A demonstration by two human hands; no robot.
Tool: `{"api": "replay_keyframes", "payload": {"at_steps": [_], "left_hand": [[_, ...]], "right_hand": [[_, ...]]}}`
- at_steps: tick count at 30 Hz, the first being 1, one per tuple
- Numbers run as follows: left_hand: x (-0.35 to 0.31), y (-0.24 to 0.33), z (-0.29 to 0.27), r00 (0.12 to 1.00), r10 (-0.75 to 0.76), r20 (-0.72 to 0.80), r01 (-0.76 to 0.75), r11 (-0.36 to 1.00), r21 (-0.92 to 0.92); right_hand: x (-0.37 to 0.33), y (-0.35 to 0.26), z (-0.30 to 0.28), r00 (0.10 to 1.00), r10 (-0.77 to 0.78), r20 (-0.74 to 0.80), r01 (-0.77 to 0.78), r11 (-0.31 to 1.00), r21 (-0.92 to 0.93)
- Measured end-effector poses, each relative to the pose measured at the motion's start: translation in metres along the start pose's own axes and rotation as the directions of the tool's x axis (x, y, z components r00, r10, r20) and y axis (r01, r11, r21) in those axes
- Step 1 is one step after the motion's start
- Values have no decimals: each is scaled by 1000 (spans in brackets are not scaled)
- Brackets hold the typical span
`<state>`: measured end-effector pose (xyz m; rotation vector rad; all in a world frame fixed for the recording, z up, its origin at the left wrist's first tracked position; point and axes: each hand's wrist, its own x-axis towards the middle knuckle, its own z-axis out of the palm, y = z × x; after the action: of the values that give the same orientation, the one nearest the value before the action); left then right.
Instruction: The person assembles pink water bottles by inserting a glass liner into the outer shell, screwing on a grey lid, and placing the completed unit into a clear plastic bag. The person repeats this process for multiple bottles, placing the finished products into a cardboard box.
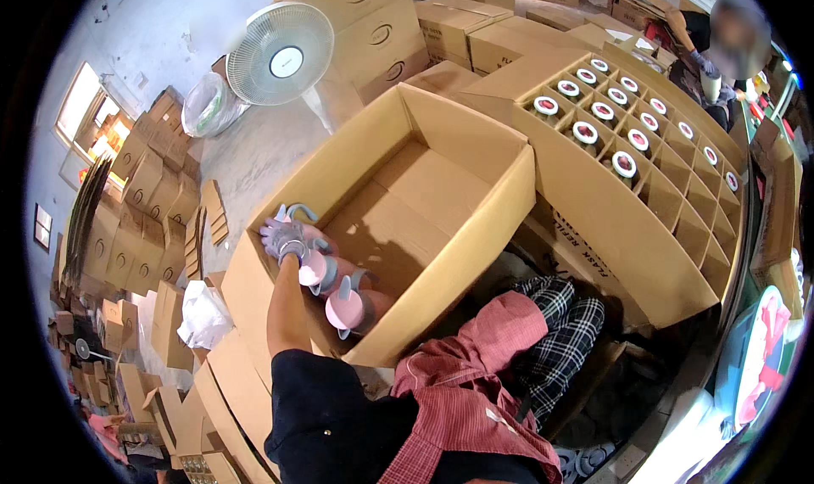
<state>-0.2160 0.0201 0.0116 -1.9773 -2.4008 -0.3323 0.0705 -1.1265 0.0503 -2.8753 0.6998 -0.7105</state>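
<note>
My left hand (284,240), in a pale lilac-grey glove, reaches into the left end of a large open cardboard box (489,240). Its fingers curl over the top of a pink jug (315,234) with a grey-blue handle, the farthest in a row along the box's left wall. Toward me in the same row are a second pink jug (314,269) and a third pink jug (344,309), both with grey-blue handles. Much of the farthest jug is hidden by the glove. My right hand is out of sight.
To the right stands a divided carton (593,204) holding several white-capped bottles. A white fan (286,62) stands beyond the box, near stacked cartons (373,34). White plastic wrap (204,314) lies at the left. A co-worker (704,51) is at the far right.
</note>
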Motion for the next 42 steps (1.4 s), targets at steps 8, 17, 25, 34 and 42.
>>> {"api": "replay_keyframes", "payload": {"at_steps": [8, 17, 25, 34, 42], "left_hand": [[33, 14, -15, 962, 264, 75, -261, 964, -43], [-172, 124, -96, 257, 944, 205, 547, 32, -837], [-409, 113, -54, -347, 775, 529, -154, 509, -847], [-479, 181, -30, -556, 830, -37, 309, 166, -937], [-479, 197, -4, -484, 874, -49, 217, 66, -974]], "right_hand": [[5, -143, -36, 894, -391, -218, 404, 915, 16], [-169, -499, -113, 643, -764, -51, 545, 410, 731], [-185, -444, -67, 571, -821, 16, -13, 10, 1000], [-87, -525, -5, 606, -792, -71, 401, 228, 887], [-18, -656, 85, 275, -936, 221, 759, 352, 548]]}}
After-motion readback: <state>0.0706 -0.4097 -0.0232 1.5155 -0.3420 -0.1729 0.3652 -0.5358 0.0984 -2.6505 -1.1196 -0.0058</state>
